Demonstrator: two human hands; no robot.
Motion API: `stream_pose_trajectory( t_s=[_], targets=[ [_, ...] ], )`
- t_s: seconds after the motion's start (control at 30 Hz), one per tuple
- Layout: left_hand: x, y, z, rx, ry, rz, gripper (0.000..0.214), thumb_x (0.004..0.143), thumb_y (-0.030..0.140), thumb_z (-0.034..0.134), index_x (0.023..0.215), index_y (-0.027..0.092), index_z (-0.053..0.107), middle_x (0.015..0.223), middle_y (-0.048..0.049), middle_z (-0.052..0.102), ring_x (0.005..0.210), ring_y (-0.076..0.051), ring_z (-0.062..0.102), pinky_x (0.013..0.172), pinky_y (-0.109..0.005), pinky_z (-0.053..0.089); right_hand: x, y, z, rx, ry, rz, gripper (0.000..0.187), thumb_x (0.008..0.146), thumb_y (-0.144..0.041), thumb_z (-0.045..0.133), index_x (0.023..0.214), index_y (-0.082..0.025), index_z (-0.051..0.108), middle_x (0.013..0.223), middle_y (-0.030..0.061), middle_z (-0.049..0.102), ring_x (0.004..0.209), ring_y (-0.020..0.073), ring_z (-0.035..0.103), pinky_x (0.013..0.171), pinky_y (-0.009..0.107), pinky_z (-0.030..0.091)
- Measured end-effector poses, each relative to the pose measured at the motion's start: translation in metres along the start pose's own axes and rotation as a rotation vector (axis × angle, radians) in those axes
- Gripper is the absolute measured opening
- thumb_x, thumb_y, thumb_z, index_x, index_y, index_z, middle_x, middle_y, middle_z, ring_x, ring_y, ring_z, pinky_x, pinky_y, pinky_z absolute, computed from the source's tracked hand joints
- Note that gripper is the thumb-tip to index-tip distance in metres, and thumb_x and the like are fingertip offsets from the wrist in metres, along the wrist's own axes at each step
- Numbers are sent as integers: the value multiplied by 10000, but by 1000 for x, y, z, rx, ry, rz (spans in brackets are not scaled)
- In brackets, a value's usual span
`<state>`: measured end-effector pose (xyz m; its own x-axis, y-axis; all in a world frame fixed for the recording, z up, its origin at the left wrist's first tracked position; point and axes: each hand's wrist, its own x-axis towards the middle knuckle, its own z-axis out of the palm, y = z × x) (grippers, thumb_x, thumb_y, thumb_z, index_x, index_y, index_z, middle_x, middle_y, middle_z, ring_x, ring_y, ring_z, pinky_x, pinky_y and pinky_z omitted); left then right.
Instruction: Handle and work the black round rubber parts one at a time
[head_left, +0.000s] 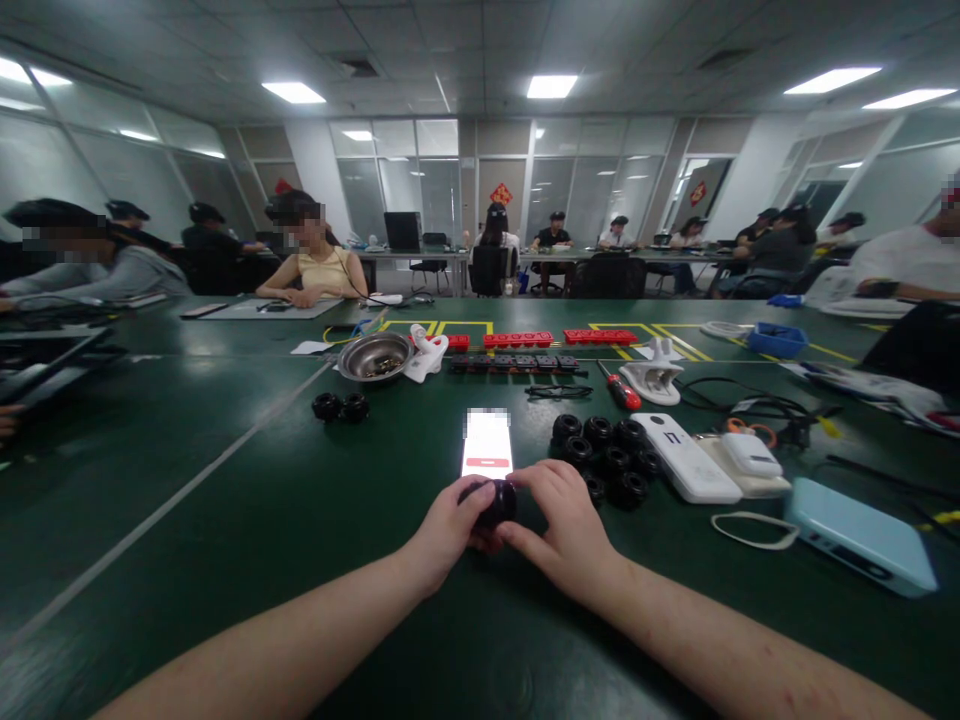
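Observation:
My left hand [450, 530] is closed on a black rubber-like toy wheel [501, 503], its thumb lying across the top. On the wheel's other side is my right hand [561, 515], with thumb and fingertips curved around its edge and apparently touching it. Just beyond both hands lies a phone [487, 455] with a bright white screen and a red button. To the right of the phone, several matching black wheels [615, 458] sit in a cluster. A pair of black wheels [341, 407] stands farther off on the left.
Across the green table [300, 560] are a metal bowl [360, 358] of small parts, red strips [517, 340], a black strip [517, 364], a screwdriver [624, 392] and black-framed glasses [556, 392]. On the right lie a white power bank [686, 460] and a light-blue box [859, 535]. Several people sit beyond.

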<state>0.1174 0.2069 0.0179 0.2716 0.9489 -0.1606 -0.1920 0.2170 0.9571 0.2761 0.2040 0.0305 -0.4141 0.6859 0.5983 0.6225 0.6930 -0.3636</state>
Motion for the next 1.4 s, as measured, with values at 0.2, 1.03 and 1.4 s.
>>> stream_pose_trajectory(
  t_s=[0.2, 1.03, 1.4],
  targets=[
    [2, 0, -4, -5, -65, -34, 504, 718, 575, 467, 896, 106, 517, 640, -34, 571, 456, -112, 542, 445, -232, 422, 1, 0, -1, 91, -102, -143, 332, 793, -174, 482, 1122, -166, 441, 1084, 93, 526, 1028, 224, 452, 886, 405, 385],
    [-2, 4, 1, 15, 7, -3, 498, 673, 556, 542, 893, 111, 512, 706, -35, 571, 519, -123, 553, 468, -240, 438, 1, 1, 1, -10, -15, -16, 269, 749, -320, 580, 954, -150, 546, 880, 89, 600, 888, 260, 496, 787, 452, 426],
    [-1, 1, 0, 13, -14, 11, 391, 748, 477, 497, 878, 110, 534, 736, -42, 568, 550, -116, 548, 478, -228, 437, -2, 1, 0, 0, -16, -39, 521, 754, -376, 546, 1191, -140, 390, 1117, 125, 528, 1046, 286, 439, 906, 505, 341]
  ],
)
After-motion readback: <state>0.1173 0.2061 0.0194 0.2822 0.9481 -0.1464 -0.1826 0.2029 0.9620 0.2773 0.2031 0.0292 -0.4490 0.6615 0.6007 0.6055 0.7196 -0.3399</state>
